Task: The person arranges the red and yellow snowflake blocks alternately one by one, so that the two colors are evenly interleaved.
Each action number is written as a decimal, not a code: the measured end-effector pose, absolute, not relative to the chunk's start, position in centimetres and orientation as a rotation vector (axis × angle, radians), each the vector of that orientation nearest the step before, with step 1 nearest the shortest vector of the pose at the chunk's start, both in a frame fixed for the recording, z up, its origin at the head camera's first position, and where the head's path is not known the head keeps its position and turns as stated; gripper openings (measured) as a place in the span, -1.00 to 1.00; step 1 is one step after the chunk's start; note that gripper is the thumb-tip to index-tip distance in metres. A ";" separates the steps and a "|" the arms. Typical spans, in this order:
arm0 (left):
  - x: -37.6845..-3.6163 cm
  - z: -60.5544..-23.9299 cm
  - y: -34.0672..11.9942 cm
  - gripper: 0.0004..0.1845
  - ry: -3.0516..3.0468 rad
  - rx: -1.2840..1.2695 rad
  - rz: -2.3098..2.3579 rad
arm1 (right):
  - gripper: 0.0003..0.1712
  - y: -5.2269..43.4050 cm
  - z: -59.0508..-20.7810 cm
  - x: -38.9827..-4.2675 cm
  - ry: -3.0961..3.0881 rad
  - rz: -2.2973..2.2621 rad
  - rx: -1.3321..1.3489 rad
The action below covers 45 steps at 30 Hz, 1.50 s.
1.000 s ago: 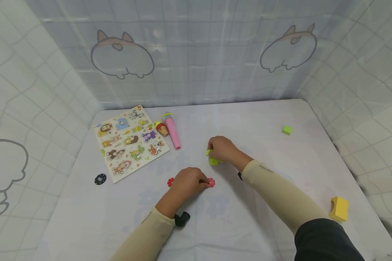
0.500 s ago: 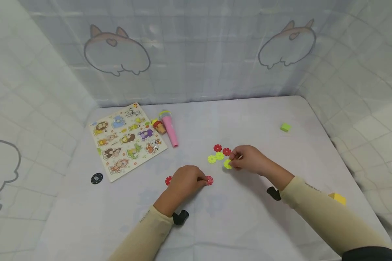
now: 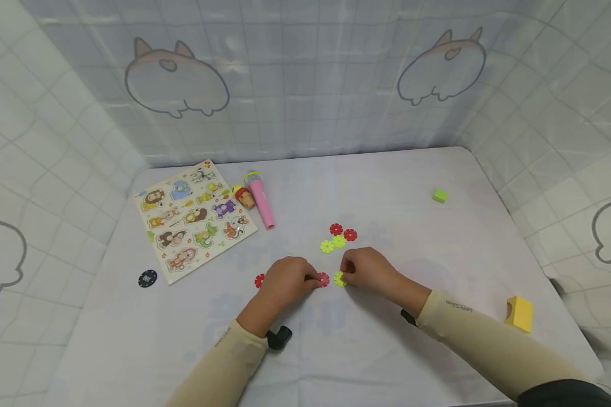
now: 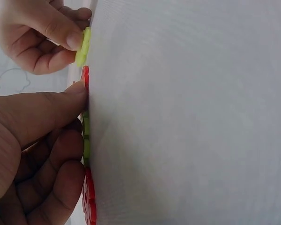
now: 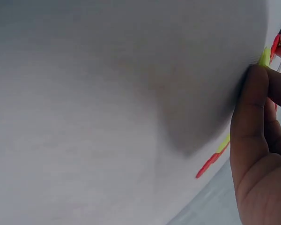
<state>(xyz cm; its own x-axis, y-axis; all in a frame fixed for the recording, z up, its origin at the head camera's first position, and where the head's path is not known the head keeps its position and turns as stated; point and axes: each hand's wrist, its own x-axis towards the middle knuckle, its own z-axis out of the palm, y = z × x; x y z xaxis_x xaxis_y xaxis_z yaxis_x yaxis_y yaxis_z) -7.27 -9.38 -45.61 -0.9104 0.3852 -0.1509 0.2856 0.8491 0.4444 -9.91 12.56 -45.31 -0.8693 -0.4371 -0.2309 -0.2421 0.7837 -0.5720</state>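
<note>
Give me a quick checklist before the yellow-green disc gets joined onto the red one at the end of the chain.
1. Right hand pinches the yellow-green disc: ok.
2. Left hand holds the chain down, thumb by the end red disc: ok.
3. The two discs are close, side by side: ok.
4. Slots lined up between them: cannot tell, too small in the head view and edge-on in the wrist views.
5. Chain lies flat on the table: ok; a far red disc shows past the left hand.
6. Spare discs lie apart, behind the join: ok.
</note>
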 end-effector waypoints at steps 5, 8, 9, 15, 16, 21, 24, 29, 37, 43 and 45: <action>-7.3 -45.6 -9.4 -0.90 2.790 0.513 0.619 | -0.82 11.9 -45.3 -9.9 2.632 -0.752 -0.544; -7.4 -45.5 -9.4 -0.90 2.785 0.517 0.614 | -0.81 11.8 -45.4 -9.9 2.630 -0.761 -0.543; -7.4 -45.4 -9.4 -0.90 2.784 0.518 0.613 | -0.81 11.7 -45.4 -9.9 2.627 -0.766 -0.540; -7.4 -45.4 -9.4 -0.89 2.774 0.525 0.601 | -0.84 12.1 -45.3 -10.0 2.599 -0.804 -0.502; -7.4 -45.3 -9.4 -0.89 2.775 0.529 0.601 | -0.84 12.3 -45.2 -10.1 2.595 -0.811 -0.496; -7.2 -45.3 -9.4 -0.90 2.787 0.543 0.589 | -0.90 13.3 -45.4 -11.7 2.614 -0.848 -0.484; -7.1 -45.4 -9.3 -0.90 2.782 0.534 0.587 | -0.90 14.2 -45.8 -13.4 2.644 -0.887 -0.438; -7.0 -45.6 -8.7 -0.86 2.765 0.584 0.609 | -0.72 15.2 -46.1 -16.0 2.678 -0.908 -0.337; -7.1 -46.0 -8.0 -0.86 2.782 0.598 0.615 | -0.68 14.8 -45.9 -17.2 2.650 -0.780 -0.366; -7.2 -46.1 -8.0 -0.87 2.790 0.567 0.632 | -0.79 15.2 -45.7 -17.0 2.645 -0.788 -0.321; -7.2 -46.0 -8.0 -0.87 2.784 0.561 0.649 | -0.84 15.9 -45.3 -16.7 2.613 -0.848 -0.295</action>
<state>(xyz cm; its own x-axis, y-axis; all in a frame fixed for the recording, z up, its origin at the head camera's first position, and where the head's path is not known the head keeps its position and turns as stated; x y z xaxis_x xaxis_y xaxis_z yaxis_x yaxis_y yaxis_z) -7.21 -7.98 -46.04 -0.9006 0.4141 -0.1318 0.3130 0.8285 0.4643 -16.70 15.93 -45.35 -0.9072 -0.3080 -0.2865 -0.0810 0.7963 -0.5994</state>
